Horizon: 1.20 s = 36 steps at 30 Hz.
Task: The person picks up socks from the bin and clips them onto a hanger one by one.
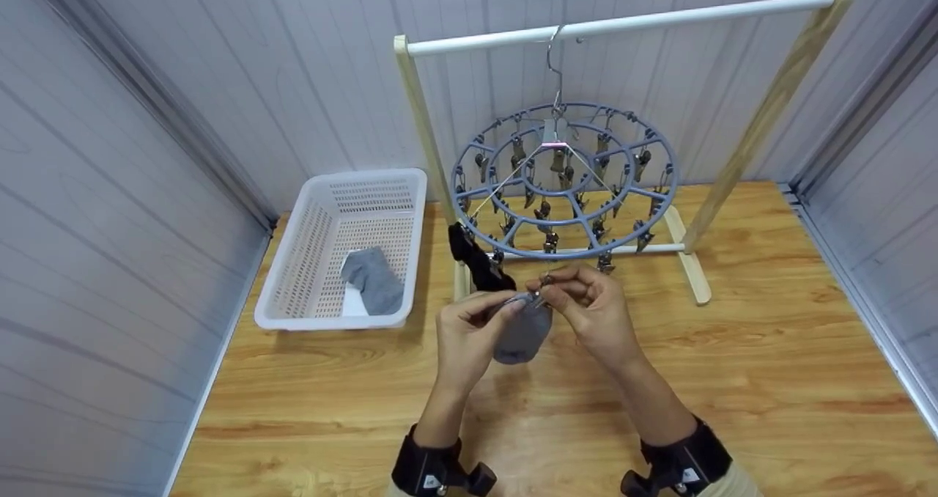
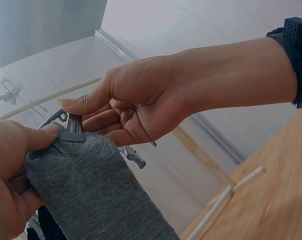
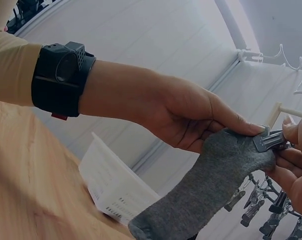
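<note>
A grey sock [image 1: 522,333] hangs between the two hands, below the front rim of a round clip hanger [image 1: 648,194]. My left hand [image 1: 463,339] pinches the sock's top edge between thumb and fingers. Beside it, my right hand [image 1: 599,314] pinches the handles of a metal clip [image 3: 268,142]. In the left wrist view, the clip's jaws overlap the top edge of the sock [image 2: 96,175]. A black sock [image 1: 476,261] hangs at the hanger's left side, partly behind the left hand.
A white plastic basket [image 1: 330,324] stands at the left, with another grey sock [image 1: 375,281] and something flat and white [image 1: 354,303] inside. The hanger's hook [image 1: 555,61] hangs on the white rod [image 1: 659,19] of a wooden-legged rack. Several metal clips dangle from the hanger.
</note>
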Motion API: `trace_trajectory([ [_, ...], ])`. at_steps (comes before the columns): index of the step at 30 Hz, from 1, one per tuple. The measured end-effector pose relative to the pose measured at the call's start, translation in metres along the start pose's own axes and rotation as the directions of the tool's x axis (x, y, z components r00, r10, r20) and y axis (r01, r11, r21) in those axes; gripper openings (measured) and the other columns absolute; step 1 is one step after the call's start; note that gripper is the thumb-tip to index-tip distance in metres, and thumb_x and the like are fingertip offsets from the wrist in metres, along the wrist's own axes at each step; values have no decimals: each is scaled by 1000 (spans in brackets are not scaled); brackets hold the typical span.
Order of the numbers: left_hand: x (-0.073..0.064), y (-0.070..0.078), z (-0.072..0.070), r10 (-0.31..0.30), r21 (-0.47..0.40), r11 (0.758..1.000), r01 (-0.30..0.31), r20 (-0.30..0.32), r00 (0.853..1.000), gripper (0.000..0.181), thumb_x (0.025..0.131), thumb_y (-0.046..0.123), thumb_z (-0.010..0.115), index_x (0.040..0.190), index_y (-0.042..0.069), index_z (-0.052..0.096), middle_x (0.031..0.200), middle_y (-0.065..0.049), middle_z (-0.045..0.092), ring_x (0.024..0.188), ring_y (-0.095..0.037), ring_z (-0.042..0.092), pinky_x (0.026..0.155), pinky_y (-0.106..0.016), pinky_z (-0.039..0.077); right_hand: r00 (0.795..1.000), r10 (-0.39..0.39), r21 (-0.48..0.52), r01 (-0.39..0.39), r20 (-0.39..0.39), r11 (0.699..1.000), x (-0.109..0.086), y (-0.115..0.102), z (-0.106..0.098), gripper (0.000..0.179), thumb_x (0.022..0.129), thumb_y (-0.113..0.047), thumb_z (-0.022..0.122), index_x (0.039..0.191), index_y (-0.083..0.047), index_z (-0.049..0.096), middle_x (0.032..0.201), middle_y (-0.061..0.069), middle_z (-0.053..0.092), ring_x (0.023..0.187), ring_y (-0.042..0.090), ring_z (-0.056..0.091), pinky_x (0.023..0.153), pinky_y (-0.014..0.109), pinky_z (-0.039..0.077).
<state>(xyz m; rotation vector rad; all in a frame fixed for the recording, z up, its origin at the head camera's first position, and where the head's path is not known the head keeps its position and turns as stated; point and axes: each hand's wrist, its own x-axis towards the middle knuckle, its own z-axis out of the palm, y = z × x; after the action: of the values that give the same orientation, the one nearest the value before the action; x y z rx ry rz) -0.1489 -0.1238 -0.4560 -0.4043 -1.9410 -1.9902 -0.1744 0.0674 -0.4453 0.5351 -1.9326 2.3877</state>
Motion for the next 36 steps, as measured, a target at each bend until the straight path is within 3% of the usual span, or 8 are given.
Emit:
trace_trajectory([
  [12, 0, 0, -5, -11, -14, 1000, 11, -9, 1000, 12, 93, 0, 79, 105, -2, 82, 99, -12, 80, 87, -22, 76, 76, -30, 63, 998, 48, -132, -44, 31, 990, 2, -5, -2, 29, 100, 1, 71, 128, 7, 68, 117, 27, 74, 104, 24, 76, 87, 34, 63],
  [16, 1, 1, -8, -22, -6, 1000, 22, -16, 1000, 13, 94, 1, 79, 106, -2, 82, 100, -12, 80, 88, -21, 77, 76, -31, 63, 998, 60, -169, -53, 34, 984, 2, -6, -5, 33, 99, 1, 72, 131, 8, 68, 115, 22, 76, 103, 22, 77, 88, 36, 63],
  [28, 7, 5, -22, -49, 30, 998, 51, -52, 997, 12, 93, 4, 81, 104, 0, 82, 99, -11, 81, 89, -20, 78, 78, -29, 63, 997, 8, -203, 8, 77, 979, 5, -9, -13, 23, 100, -4, 73, 122, 3, 74, 112, 18, 78, 101, 26, 77, 88, 37, 62],
  [36, 10, 4, -37, -38, 51, 998, 44, -113, 993, 12, 92, 0, 81, 103, -3, 81, 97, -14, 80, 87, -18, 77, 78, -28, 63, 994, 43, -172, -25, 102, 985, 5, -7, -15, 21, 99, -4, 74, 118, 5, 74, 111, 22, 77, 101, 29, 77, 89, 42, 62],
])
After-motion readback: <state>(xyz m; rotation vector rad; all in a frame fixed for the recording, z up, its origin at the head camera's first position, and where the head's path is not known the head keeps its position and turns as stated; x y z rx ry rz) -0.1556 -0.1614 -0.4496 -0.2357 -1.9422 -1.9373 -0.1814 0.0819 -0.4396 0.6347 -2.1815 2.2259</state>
